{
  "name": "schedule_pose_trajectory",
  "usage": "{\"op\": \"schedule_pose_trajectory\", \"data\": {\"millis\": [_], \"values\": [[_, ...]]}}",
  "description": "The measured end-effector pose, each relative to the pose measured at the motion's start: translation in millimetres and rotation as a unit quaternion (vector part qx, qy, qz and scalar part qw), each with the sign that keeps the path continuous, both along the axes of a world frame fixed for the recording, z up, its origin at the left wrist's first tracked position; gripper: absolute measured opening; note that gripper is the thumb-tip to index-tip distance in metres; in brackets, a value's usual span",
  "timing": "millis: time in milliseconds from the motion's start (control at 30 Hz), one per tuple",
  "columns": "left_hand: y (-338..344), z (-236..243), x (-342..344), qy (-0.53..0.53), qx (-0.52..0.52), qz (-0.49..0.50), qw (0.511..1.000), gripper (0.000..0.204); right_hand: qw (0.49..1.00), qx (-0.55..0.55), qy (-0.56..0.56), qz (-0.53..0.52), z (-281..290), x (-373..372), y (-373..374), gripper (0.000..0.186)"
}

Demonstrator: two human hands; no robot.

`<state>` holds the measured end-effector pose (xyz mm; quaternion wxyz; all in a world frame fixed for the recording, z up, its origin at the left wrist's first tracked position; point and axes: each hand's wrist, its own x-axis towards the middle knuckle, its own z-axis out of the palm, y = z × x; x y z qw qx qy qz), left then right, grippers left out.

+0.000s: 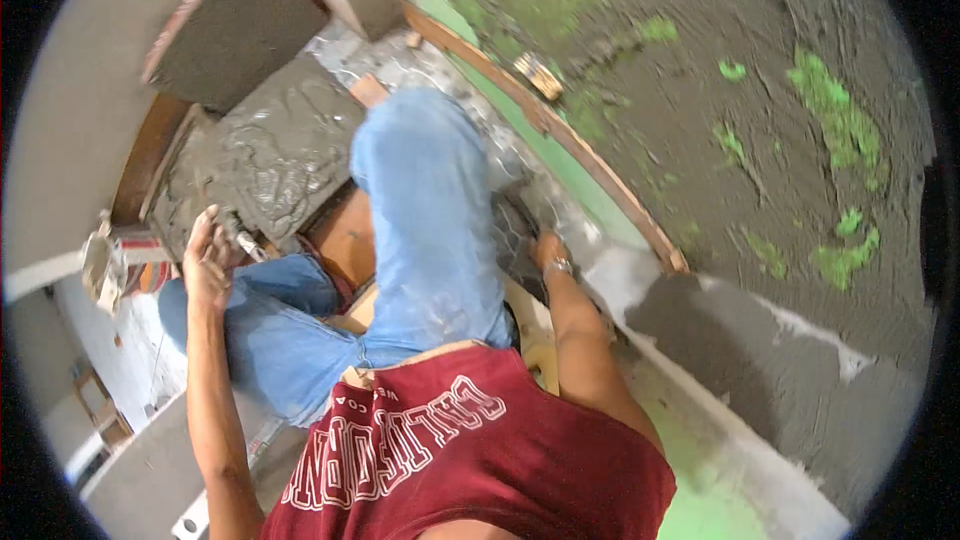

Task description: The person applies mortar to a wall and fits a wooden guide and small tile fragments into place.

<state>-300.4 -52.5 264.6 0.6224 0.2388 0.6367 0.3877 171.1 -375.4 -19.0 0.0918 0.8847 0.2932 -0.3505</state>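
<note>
The left hand (207, 262) is raised beside the bent left knee, fingers curled around a small mortar-smeared tool (240, 240), probably a trowel handle; the blade is blurred and mostly hidden. The right hand (547, 245) reaches down past the right knee to the foot of the wall, a metal bracelet (558, 265) on its wrist; its fingers are hidden behind the jeans, so whether it grips anything cannot be told. The two hands are well apart, with the blue-jeaned legs (430, 230) between them.

Just ahead of the left hand lies the heap of wet grey mortar (270, 155) on a wooden board (140, 155), so the left hand is much the nearer one to it; the tool points toward that heap. A long wooden batten (560, 135) runs diagonally along the base of the plastered wall (760, 140), from upper left to just beyond the right hand. The wall's grey coat shows green patches (840, 120).
</note>
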Motion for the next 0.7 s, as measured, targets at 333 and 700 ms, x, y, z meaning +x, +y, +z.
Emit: {"op": "schedule_pose_trajectory", "data": {"millis": [333,700], "values": [[37,-30,38,-0.099,0.002,-0.261,0.960,0.028,0.993,0.028,-0.031,0.113,-24,38,44,0.032],[135,-167,176,-0.076,-0.013,-0.273,0.959,0.015,0.628,0.457,0.399,-0.487,55,-29,286,0.045]]}}
